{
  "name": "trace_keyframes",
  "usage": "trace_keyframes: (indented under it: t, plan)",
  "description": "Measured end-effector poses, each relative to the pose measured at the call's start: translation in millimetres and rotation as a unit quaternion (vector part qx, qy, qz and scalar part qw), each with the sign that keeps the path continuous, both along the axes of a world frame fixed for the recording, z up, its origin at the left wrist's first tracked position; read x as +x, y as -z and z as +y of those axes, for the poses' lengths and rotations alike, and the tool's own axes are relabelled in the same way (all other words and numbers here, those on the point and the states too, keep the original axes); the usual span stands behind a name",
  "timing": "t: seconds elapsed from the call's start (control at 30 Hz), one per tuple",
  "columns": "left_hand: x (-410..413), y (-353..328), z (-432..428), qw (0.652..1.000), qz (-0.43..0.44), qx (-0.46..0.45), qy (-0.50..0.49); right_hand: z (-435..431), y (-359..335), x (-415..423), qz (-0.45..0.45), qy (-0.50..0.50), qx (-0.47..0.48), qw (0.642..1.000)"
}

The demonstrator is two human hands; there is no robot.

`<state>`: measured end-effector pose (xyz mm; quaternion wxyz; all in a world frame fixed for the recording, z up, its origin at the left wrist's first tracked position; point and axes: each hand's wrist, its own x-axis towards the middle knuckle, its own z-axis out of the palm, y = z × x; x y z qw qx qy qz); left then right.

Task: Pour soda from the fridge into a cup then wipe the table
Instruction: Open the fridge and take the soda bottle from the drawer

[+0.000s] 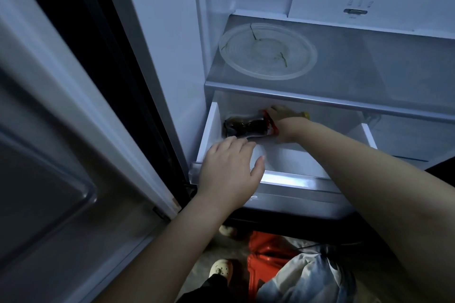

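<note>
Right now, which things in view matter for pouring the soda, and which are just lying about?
For the job: soda bottle lying in the open fridge drawer; right hand gripping it; left hand reaching over the drawer front.
Lying about: clear round dish on the shelf above; red plastic object and pale bag below the fridge.

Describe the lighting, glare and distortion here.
Head view: dim, bluish light; the door at left is darkest; glare streaks the front rim of the drawer; wide-angle bending curves the shelf edge; the bottle and the right hand gripping it look soft.
</note>
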<state>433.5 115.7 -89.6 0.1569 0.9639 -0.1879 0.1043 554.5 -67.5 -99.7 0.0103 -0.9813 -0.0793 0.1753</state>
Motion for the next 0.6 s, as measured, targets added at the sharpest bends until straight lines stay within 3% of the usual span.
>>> trace_keyframes:
  t: [0.2, 0.37, 0.6]
  plan:
    - [0, -1, -1, 1.0, 0.004, -0.007, 0.005, -9, 18, 3, -0.023, 0.011, -0.05, 0.998]
    - [-2, -2, -1, 1.0, 0.003, -0.002, 0.005, -15, 31, -3, 0.057, 0.029, -0.014, 0.998]
    - [-1, -3, 0, 1.0, 0.02, -0.002, 0.008, -18, 30, -5, 0.023, -0.014, -0.051, 0.998]
